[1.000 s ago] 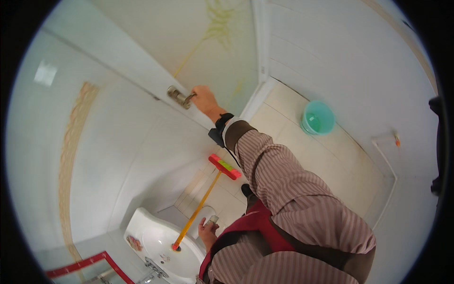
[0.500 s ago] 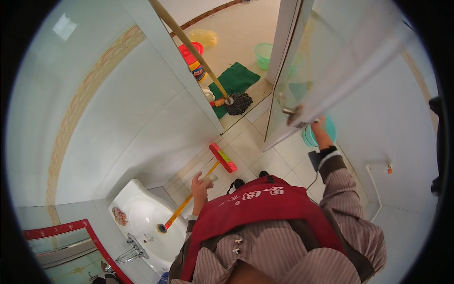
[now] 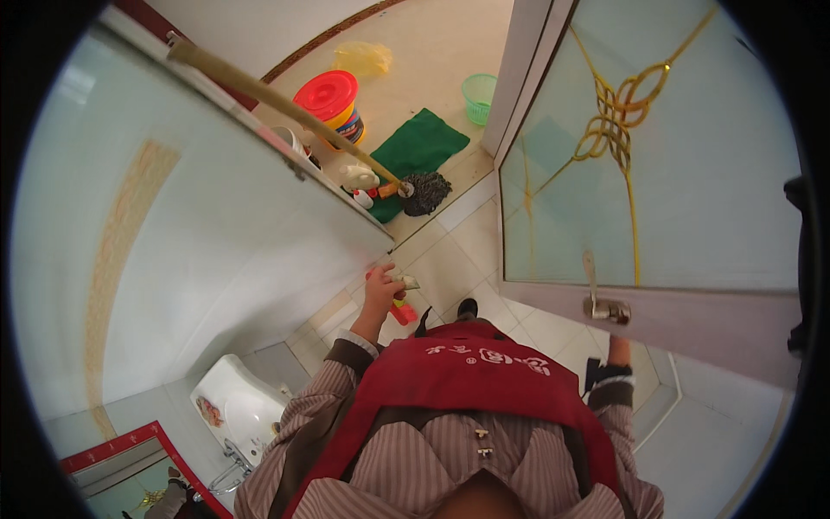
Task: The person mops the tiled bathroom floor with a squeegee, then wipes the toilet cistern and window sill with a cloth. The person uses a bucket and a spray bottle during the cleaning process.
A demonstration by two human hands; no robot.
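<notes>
My left hand (image 3: 379,294) is raised in front of me, thumb and fingers closed on a small pale greenish piece (image 3: 408,282), possibly folded cloth; its exact kind is unclear. Just beneath that hand, a red brush head (image 3: 402,313) on the floor shows partly. My right hand (image 3: 619,349) is largely covered by the door edge, below the metal door handle (image 3: 607,309), and its fingers are hidden. The door (image 3: 692,199) has frosted glass with a gold knot pattern and stands swung inward on my right.
A mop (image 3: 428,192) leans in the doorway, its head by a green mat (image 3: 419,145). Beyond are a red-lidded bucket (image 3: 328,95), a white bottle (image 3: 360,177), a yellow plastic bag (image 3: 363,59) and a green basket (image 3: 480,97). A white washbasin (image 3: 242,402) stands at left.
The door has swung toward me, with my right hand going behind its edge. My left hand, with the pale piece, has moved farther forward. My view has shifted, and the teal bucket is hidden.
</notes>
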